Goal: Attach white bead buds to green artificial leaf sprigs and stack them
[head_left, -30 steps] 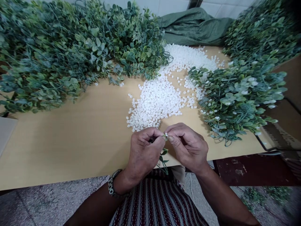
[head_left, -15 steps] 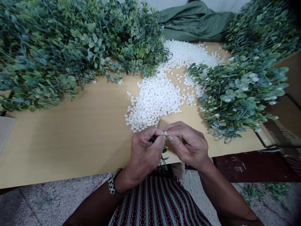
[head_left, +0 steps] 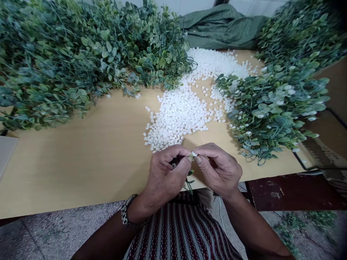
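Small white bead-like piece (head_left: pixel 194 154) sits between the fingertips of the two hands, just above the near edge of the pale wood-coloured table (head_left: pixel 81 159). The right hand (head_left: pixel 223 171) has its thumb and forefinger pinched together on this piece. The left hand (head_left: pixel 168 175) has its thumb and forefinger closed on a slender green plastic-looking sprig (head_left: pixel 190 182), whose tip meets the white piece; its lower leaves hang below the fingers, partly hidden by the hand. Whether the piece is fully seated on the tip is too small to tell.

Beyond the hands, a loose pile of small white pieces (head_left: pixel 180 115) spreads back across the table. To its left lies a large heap of green leafy stems (head_left: pixel 81 54). To its right lies a leafy green bunch dotted with white tips (head_left: pixel 273 108), with some white pieces beside it, and behind that rises a darker mass of greenery (head_left: pixel 303 32). A crumpled dark green cloth-like sack (head_left: pixel 225 29) lies along the back, behind the pile.

A metal-banded watch (head_left: pixel 124 211) circles the left wrist. Below the table edge are a striped red, white and dark garment (head_left: pixel 181 234), a speckled floor (head_left: pixel 67 231) and, on the right, a dark red board (head_left: pixel 295 191) with pale scuffs
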Available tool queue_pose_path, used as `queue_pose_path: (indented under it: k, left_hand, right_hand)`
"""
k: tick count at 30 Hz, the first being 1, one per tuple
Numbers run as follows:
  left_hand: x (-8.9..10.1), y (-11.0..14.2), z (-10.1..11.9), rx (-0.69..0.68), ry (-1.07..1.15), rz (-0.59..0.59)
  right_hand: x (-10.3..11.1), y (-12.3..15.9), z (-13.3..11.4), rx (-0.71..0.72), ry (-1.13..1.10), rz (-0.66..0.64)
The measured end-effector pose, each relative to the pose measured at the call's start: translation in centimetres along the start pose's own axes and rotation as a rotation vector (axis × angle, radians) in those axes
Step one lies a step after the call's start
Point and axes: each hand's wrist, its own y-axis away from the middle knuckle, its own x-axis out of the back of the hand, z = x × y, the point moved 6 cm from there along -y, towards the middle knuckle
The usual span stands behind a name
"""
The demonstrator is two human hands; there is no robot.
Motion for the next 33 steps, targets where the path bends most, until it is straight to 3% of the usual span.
queue_pose_path:
  k: [14,33]
  left_hand:
    - [0.0,0.2,-0.9,0.028,0.062,0.061]
    - [0.0,0.2,-0.8,-0.037,-0.058,0.118]
  right_hand:
    - [0.0,0.7,-0.2,0.055,0.122,0.074]
    - [-0.4,1.3,-0.4,0.164,0.219,0.08]
